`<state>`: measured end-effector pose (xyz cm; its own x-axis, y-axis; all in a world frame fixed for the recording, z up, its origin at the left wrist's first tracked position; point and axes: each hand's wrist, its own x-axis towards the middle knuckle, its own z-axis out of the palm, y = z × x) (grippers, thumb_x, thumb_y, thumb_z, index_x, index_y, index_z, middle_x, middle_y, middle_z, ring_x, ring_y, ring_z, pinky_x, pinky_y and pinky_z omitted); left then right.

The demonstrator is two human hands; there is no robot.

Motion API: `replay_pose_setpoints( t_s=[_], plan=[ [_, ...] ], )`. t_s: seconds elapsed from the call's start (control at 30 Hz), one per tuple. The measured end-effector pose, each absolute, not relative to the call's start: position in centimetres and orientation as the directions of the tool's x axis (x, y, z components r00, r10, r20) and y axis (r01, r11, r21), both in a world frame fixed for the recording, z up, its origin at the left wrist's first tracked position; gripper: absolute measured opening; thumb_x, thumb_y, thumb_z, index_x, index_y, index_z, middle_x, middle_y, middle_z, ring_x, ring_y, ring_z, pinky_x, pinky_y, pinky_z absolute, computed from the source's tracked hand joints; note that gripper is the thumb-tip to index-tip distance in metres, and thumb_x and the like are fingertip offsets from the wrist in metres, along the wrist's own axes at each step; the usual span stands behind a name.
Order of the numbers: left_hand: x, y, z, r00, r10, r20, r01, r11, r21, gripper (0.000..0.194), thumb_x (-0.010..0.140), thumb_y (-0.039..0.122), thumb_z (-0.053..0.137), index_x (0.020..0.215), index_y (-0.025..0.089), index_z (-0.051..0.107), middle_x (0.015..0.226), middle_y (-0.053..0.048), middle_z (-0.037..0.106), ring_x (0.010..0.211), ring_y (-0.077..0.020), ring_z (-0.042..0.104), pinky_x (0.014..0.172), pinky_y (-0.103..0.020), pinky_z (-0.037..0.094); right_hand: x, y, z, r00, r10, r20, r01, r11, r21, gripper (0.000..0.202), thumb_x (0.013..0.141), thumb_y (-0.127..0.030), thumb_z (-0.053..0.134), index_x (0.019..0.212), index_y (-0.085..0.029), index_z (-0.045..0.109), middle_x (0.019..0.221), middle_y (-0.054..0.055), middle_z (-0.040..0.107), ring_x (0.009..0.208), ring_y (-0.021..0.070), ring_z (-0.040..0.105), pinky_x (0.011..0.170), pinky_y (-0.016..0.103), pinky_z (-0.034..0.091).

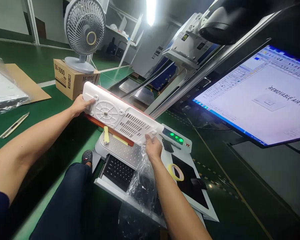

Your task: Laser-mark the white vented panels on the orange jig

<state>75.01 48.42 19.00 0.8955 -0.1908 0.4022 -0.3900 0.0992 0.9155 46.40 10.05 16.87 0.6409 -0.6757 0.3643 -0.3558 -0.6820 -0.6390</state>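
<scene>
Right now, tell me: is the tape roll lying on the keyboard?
No, the tape roll lies on the black mat, right of the keyboard.

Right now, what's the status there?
Left hand and right hand grip white plastic panel by its ends. Clear bag hangs from right hand, over keyboard.

Factory workstation, green floor (47, 63), marking machine (190, 43) on a column, software monitor (262, 96), desk fan (85, 30) on a carton (72, 81)

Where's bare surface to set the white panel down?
Free: green bench between the cardboard box and the utility knife. Crowded: the perforated plate under the white panel, keyboard, plastic bag, tape roll.
</scene>
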Motion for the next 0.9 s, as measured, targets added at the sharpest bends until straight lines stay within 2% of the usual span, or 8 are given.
replay_pose_setpoints(
  t_s=[0.17, 0.4, 0.63, 0.8, 0.9],
  plan=[
    [75.0, 48.3, 19.0, 0.879, -0.185, 0.440, -0.420, 0.136, 0.897, 0.075, 0.061, 0.071, 0.101, 0.104, 0.012, 0.081, 0.109, -0.019, 0.082, 0.093, -0.0341, 0.075, 0.082, -0.043, 0.061, 46.4, 10.0, 16.9, 0.639, -0.684, 0.351, -0.344, -0.663, -0.665, 0.070, 0.085, -0.091, 0.048, 0.088, -0.023, 0.066, 0.089, 0.014, 0.073, 0.085, 0.0326, 0.063, 0.079, 0.040, 0.045],
    [74.8, 48.1, 19.5, 0.874, -0.203, 0.441, -0.413, 0.166, 0.895, 0.082, 0.059, 0.074, 0.101, 0.109, 0.013, 0.079, 0.116, -0.020, 0.081, 0.100, -0.0344, 0.075, 0.087, -0.043, 0.063, 45.3, 10.7, 17.4, 0.652, -0.668, 0.359, -0.359, -0.689, -0.630, 0.069, 0.087, -0.092, 0.046, 0.079, -0.025, 0.061, 0.083, 0.014, 0.073, 0.082, 0.0329, 0.064, 0.077, 0.040, 0.045],
    [73.3, 49.7, 19.5, 0.889, -0.184, 0.420, -0.394, 0.163, 0.905, 0.080, 0.060, 0.069, 0.103, 0.111, 0.012, 0.080, 0.120, -0.020, 0.081, 0.102, -0.0343, 0.076, 0.090, -0.042, 0.063, 43.0, 12.1, 18.6, 0.686, -0.642, 0.342, -0.320, -0.689, -0.651, 0.077, 0.087, -0.092, 0.048, 0.094, -0.021, 0.076, 0.089, 0.017, 0.078, 0.090, 0.0371, 0.070, 0.081, 0.042, 0.051],
    [69.7, 51.3, 20.4, 0.906, -0.185, 0.381, -0.352, 0.175, 0.920, 0.081, 0.057, 0.070, 0.103, 0.109, 0.013, 0.079, 0.121, -0.020, 0.081, 0.106, -0.0366, 0.076, 0.093, -0.044, 0.063, 39.1, 14.4, 20.4, 0.703, -0.636, 0.320, -0.325, -0.687, -0.650, 0.083, 0.085, -0.095, 0.045, 0.096, -0.021, 0.079, 0.091, 0.018, 0.079, 0.093, 0.0403, 0.072, 0.085, 0.045, 0.052],
    [65.2, 52.8, 22.1, 0.906, -0.167, 0.389, -0.363, 0.166, 0.917, 0.084, 0.058, 0.069, 0.103, 0.114, 0.014, 0.076, 0.123, -0.018, 0.080, 0.108, -0.0359, 0.075, 0.099, -0.048, 0.062, 35.3, 15.2, 22.3, 0.682, -0.638, 0.357, -0.293, -0.686, -0.666, 0.088, 0.082, -0.099, 0.044, 0.097, -0.020, 0.080, 0.092, 0.020, 0.080, 0.094, 0.0422, 0.073, 0.083, 0.045, 0.053]
  ],
)
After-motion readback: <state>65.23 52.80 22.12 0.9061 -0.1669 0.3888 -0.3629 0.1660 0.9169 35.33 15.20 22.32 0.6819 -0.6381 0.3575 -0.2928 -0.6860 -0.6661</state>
